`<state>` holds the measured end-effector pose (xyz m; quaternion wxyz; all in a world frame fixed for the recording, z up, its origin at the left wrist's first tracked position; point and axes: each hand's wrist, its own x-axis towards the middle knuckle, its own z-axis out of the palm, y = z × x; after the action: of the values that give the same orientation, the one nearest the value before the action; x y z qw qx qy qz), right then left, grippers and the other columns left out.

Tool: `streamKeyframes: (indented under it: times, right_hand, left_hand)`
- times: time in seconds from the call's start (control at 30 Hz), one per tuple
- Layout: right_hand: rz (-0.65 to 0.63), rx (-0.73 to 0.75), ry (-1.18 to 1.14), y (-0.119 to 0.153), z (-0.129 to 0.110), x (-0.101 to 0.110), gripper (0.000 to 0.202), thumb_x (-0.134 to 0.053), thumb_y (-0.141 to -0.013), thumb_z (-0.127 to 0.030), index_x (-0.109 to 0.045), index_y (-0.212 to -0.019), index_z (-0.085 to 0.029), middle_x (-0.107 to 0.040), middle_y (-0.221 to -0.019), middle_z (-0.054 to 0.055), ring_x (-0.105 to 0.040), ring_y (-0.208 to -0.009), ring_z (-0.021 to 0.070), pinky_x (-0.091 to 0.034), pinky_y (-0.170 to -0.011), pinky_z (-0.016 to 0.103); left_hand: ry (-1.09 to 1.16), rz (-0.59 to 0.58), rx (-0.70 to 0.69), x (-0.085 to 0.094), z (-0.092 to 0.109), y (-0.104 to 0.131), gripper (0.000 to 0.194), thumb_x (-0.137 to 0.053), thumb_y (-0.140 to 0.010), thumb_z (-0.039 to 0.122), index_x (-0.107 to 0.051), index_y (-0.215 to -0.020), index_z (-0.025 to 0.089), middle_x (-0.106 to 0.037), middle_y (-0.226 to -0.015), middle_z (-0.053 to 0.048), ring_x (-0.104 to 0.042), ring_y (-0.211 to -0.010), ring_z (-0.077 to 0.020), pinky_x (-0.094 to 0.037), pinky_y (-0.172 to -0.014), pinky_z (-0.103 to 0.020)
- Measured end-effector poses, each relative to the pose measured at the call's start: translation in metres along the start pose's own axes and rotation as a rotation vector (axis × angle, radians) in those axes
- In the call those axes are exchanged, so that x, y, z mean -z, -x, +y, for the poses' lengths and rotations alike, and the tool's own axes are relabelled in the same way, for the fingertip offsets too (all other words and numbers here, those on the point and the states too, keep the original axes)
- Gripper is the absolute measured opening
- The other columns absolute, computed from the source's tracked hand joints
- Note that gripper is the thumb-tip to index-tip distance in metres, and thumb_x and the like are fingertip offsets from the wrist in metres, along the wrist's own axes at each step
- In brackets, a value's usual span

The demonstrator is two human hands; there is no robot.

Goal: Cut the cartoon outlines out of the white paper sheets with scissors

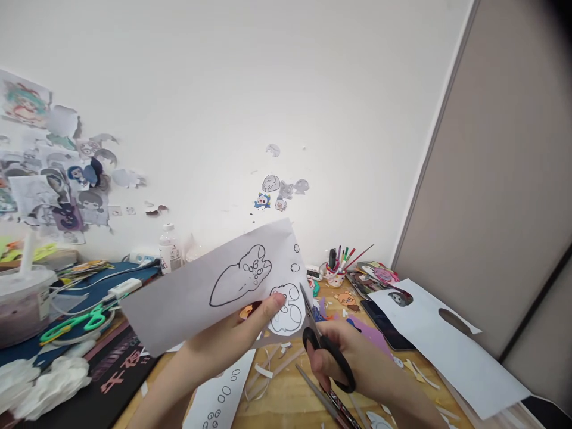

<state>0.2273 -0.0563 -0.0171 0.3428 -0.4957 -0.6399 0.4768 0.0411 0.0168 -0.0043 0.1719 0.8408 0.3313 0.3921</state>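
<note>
My left hand [254, 319] pinches a white paper sheet [179, 286] near its lower right part, thumb on top. The sheet bears black outline drawings: a long figure with a pointed end, a rounded figure [288, 313] beside my thumb, and small shapes at the right edge. In my right hand [333, 354] are black-handled scissors [342, 363], fingers through the loops. Their blades point up along the sheet's right edge, beside the rounded figure. The fingers of my left hand behind the paper are hidden.
Paper scraps [263, 370] and a second pair of scissors [315, 387] lie on the wooden table [286, 405]. A pen cup [334, 274] stands at the back. Left are a drink cup [24, 304], green scissors [92, 320] and tissues [58, 384]; right, a cut sheet [460, 351].
</note>
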Motion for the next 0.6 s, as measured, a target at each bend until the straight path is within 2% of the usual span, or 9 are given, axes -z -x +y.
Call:
streamKeyframes:
  times: [0.13, 0.3, 0.4, 0.53, 0.6]
  right_hand:
    - [-0.042, 0.013, 0.011, -0.001, 0.005, 0.001, 0.019, -0.061, -0.074, -0.030, -0.052, -0.066, -0.015, -0.049, -0.055, -0.003, -0.039, -0.047, 0.0083, -0.027, -0.042, 0.019]
    - [-0.105, -0.026, 0.047, 0.002, 0.009, 0.009, 0.016, -0.058, -0.074, -0.024, -0.051, -0.063, -0.015, -0.048, -0.050, -0.005, -0.037, -0.044, 0.0068, -0.026, -0.042, 0.019]
    - [-0.142, -0.063, 0.069, 0.003, 0.011, 0.015, 0.010, -0.060, -0.070, -0.019, -0.053, -0.064, -0.015, -0.050, -0.054, -0.004, -0.040, -0.048, 0.0071, -0.028, -0.044, 0.018]
    - [-0.191, -0.098, 0.120, 0.002, 0.013, 0.021, 0.020, -0.070, -0.063, -0.024, -0.052, -0.064, -0.014, -0.047, -0.055, -0.005, -0.038, -0.049, 0.0071, -0.027, -0.044, 0.018]
    - [-0.208, -0.124, 0.141, 0.001, 0.015, 0.022, 0.023, -0.070, -0.065, -0.027, -0.051, -0.061, -0.014, -0.047, -0.051, -0.005, -0.037, -0.045, 0.0069, -0.026, -0.041, 0.018]
  left_hand:
    - [-0.050, -0.137, 0.036, 0.005, -0.003, 0.001, 0.041, -0.037, -0.086, 0.052, -0.050, -0.061, 0.021, -0.061, -0.063, -0.001, -0.057, -0.069, -0.0201, -0.043, -0.068, -0.030]
    - [-0.015, -0.240, 0.063, 0.010, -0.004, 0.003, 0.040, -0.036, -0.085, 0.054, -0.051, -0.070, 0.021, -0.062, -0.071, 0.000, -0.057, -0.074, -0.0187, -0.041, -0.070, -0.028]
    - [0.017, -0.341, 0.142, 0.014, -0.004, 0.005, 0.044, -0.039, -0.082, 0.058, -0.052, -0.065, 0.020, -0.059, -0.065, 0.000, -0.055, -0.065, -0.0166, -0.041, -0.060, -0.024]
    - [0.132, -0.524, 0.311, 0.016, -0.006, 0.005, 0.047, -0.044, -0.077, 0.061, -0.046, -0.057, 0.019, -0.044, -0.053, 0.003, -0.044, -0.049, -0.0117, -0.032, -0.043, -0.021]
    - [0.216, -0.524, 0.321, 0.014, -0.008, 0.003, 0.047, -0.047, -0.076, 0.060, -0.039, -0.055, 0.019, -0.032, -0.050, 0.006, -0.036, -0.044, -0.0092, -0.026, -0.039, -0.020]
